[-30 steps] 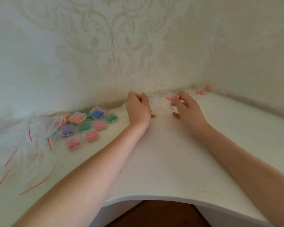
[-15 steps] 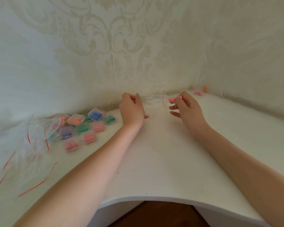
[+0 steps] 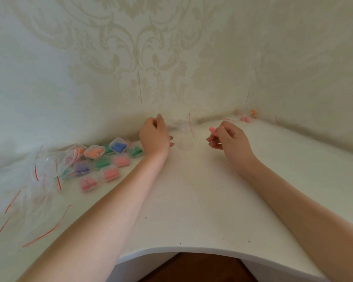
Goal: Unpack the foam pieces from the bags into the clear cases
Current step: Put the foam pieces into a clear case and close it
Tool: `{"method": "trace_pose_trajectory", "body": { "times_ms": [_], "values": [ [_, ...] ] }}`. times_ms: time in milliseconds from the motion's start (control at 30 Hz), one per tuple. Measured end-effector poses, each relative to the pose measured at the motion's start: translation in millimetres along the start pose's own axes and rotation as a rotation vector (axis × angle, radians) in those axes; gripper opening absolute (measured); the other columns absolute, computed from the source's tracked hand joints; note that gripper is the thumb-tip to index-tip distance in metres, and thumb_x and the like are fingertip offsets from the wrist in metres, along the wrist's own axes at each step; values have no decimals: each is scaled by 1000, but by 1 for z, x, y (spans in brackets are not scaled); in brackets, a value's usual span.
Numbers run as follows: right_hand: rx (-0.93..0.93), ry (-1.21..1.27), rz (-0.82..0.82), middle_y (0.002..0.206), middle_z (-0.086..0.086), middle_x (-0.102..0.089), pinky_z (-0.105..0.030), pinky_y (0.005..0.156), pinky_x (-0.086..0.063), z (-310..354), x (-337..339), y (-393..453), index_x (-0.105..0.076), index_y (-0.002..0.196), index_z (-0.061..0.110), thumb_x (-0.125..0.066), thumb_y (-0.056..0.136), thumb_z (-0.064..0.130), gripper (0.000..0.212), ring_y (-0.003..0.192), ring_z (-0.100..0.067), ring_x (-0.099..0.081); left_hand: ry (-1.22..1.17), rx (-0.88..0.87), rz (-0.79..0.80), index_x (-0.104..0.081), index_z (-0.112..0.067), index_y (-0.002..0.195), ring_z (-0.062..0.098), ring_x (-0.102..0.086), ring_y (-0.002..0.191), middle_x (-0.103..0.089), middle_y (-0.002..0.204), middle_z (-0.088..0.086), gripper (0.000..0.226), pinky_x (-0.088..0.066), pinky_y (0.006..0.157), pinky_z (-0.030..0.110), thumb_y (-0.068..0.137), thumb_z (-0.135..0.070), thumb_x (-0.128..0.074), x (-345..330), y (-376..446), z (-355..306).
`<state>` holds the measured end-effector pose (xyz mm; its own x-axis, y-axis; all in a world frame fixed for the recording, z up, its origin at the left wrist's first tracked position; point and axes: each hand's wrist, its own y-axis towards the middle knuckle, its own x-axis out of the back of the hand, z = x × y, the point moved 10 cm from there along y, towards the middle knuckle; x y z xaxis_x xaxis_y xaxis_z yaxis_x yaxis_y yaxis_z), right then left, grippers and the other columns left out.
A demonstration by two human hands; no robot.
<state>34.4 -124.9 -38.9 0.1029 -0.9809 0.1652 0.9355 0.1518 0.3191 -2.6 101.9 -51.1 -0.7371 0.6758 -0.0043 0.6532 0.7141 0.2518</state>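
Observation:
My right hand [image 3: 228, 137] pinches a pink foam piece [image 3: 213, 130] in its fingertips, a little above the white table [image 3: 192, 200]. My left hand [image 3: 154, 135] holds up a clear bag with a red strip [image 3: 189, 126], which hangs to its right. A clear case [image 3: 185, 146] lies faintly visible on the table below the bag, between my hands. At the left sits a cluster of closed clear cases [image 3: 108, 159] filled with orange, blue, green, purple and pink foam.
A heap of empty clear bags with red strips [image 3: 35, 180] covers the table's left side. More bagged pink and orange foam pieces [image 3: 246, 118] lie in the far right corner. Patterned walls close the back and right. The table's front edge curves inward near me.
My hands have drawn apart: the right hand has pulled the pink foam piece out to the right, and the left hand has lifted the bag clear of it.

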Motion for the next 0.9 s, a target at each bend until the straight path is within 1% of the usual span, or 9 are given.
{"method": "trace_pose_trajectory", "body": {
  "times_ms": [67,267,367,467,600,700,767,833,900],
  "values": [
    [-7,12,-9,70,-4,-64,-42,80,-54,0,1,0,-40,61,11,-54,91,9,33,60,-11,-59,-61,35,-12,-41,-14,67,15,-56,50,-50,68,7,36,-46,36,25,99,-31,-43,3,2,4],
    [2,-42,1,47,11,-51,-31,57,-46,0,1,-2,-31,60,14,-54,82,-4,37,60,-18,-60,-178,71,-6,-41,-16,74,16,-60,55,-54,81,14,25,-49,39,25,97,-21,-50,3,2,4],
    [2,-46,-3,56,1,-50,-30,56,-48,-1,1,-2,-31,60,13,-56,82,-5,38,60,-14,-64,-202,34,28,-39,-20,78,19,-60,57,-57,81,18,24,-53,45,27,93,-12,-55,-2,-1,-1],
    [-27,0,-23,62,-3,-56,-30,63,-53,-3,5,-2,-32,62,12,-57,82,-6,37,62,-21,-62,-205,-27,73,-39,-21,78,23,-62,67,-57,81,21,27,-55,55,26,90,-5,-57,-11,-6,-8],
    [-40,49,-72,75,-12,-63,-29,63,-55,-2,13,-3,-35,69,13,-56,84,-5,31,57,-18,-59,-245,-16,282,-51,-18,75,18,-58,79,-57,79,5,23,-56,79,31,97,-12,-48,-44,-19,-9],
    [-68,63,-124,79,-13,-64,-38,72,-56,-5,19,-3,-35,80,16,-54,85,-2,27,53,-17,-58,-93,-46,467,-65,-18,85,15,-59,96,-64,94,2,29,-46,100,41,100,-26,-41,-68,-33,-10],
    [-108,91,-159,78,-9,-64,-40,77,-55,-12,23,-2,-35,93,15,-53,86,-1,25,51,-16,-56,58,-120,526,-67,-12,103,17,-55,112,-64,114,4,29,-37,106,30,100,-23,-41,-71,-38,-17],
    [-130,78,-195,80,-9,-64,-39,77,-55,-17,29,-1,-35,102,15,-50,86,2,26,47,-14,-55,366,-334,540,-60,-9,122,18,-44,127,-54,133,5,31,-27,103,19,96,-13,-44,-67,-40,-31],
    [-136,24,-212,80,-7,-62,-37,75,-54,-18,34,0,-42,105,16,-46,87,2,23,48,-12,-53,740,-520,648,-48,-9,135,20,-31,136,-40,146,6,43,-23,108,23,91,-10,-46,-70,-49,-31]
  ]
}}
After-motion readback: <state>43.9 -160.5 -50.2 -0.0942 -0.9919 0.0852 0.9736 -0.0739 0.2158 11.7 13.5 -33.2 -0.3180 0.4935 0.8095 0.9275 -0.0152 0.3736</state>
